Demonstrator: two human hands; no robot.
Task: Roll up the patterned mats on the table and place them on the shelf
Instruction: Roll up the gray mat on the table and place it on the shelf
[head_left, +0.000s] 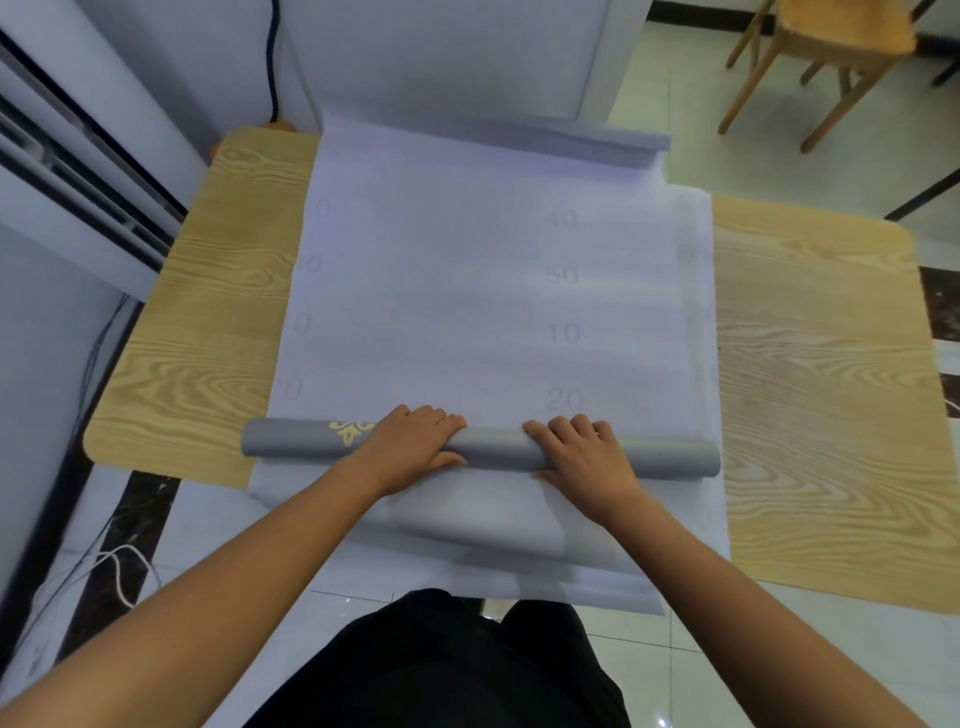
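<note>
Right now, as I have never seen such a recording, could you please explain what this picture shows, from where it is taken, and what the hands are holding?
There is no machine here: a person works with two bare hands. The single picture comes from a camera worn on the person's head, looking forward and down. On the wooden table a pale mat lies spread flat, with faint numbers printed on it. Across its near part lies a grey roll with a gold pattern. The left hand and the right hand both grip this roll, with the fingers curled over its top. A wooden chair stands on the floor beyond the table.
</note>
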